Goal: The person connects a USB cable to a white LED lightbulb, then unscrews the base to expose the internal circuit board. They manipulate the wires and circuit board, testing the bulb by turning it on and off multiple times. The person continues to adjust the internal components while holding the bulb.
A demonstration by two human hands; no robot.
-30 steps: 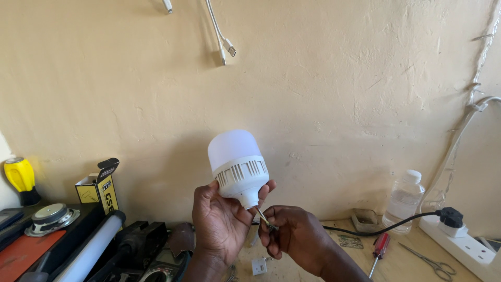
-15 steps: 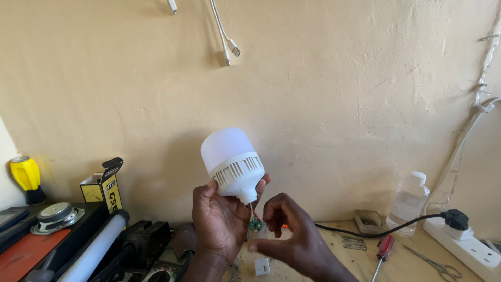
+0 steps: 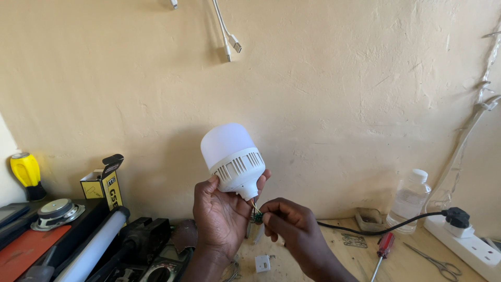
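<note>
My left hand [image 3: 222,216] holds a large white LED bulb [image 3: 232,156] upright by its ribbed lower housing, dome tilted up and to the left. Thin wires [image 3: 254,205] come out of the bulb's narrow base. My right hand [image 3: 289,224] pinches a small green circuit board [image 3: 258,216] at the end of those wires, just below the bulb's base. Both hands are raised in front of the beige wall, above the wooden bench.
Left: a yellow torch [image 3: 25,172], open yellow-black box [image 3: 103,184], round speaker [image 3: 56,209], white tube lamp [image 3: 94,245], black tools. Right: a plastic bottle [image 3: 409,201], red-handled screwdriver [image 3: 383,248], scissors [image 3: 436,263], white power strip [image 3: 469,243] with black plug. Cables [image 3: 229,39] hang above.
The bulb has tilted slightly more to the left and my right hand has closed in on the small board under its base. The view has shifted a little.
</note>
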